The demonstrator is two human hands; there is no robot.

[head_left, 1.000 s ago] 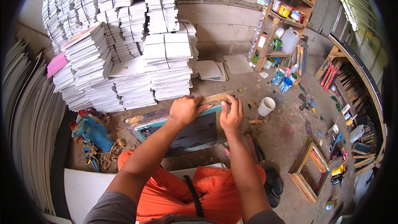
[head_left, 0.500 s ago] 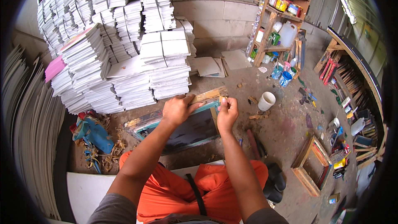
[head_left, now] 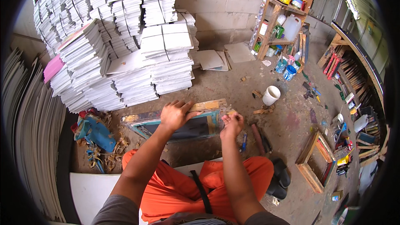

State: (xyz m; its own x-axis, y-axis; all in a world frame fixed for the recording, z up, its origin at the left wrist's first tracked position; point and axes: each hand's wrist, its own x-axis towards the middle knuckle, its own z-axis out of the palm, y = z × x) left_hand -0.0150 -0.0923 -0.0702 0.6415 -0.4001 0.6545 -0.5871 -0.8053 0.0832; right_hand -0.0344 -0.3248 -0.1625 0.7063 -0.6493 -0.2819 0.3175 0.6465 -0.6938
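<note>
A wooden screen-printing frame (head_left: 212,105) with dark mesh and teal inner edges stands tilted on the floor in front of my knees. My left hand (head_left: 176,114) is closed over its top rail, thumb on the near side and fingers over the far side. Just off the frame's right corner, my right hand (head_left: 231,126) is pinched closed, and a short tan strip (head_left: 231,112) that looks like tape shows at its fingertips. How far the strip is still stuck to the wood I cannot tell.
Tall bundled stacks of white sheets (head_left: 166,43) stand behind the frame. Crumpled tape and a blue rag (head_left: 98,133) lie left. To the right are a white bucket (head_left: 271,96), a blue pen-like tool (head_left: 244,142), another wooden frame (head_left: 310,164) and a paint shelf (head_left: 287,8).
My right hand has moved down and right, away from the frame's corner, with the tan strip at its fingers. The frame has tipped a little, and my left hand stays on its rail.
</note>
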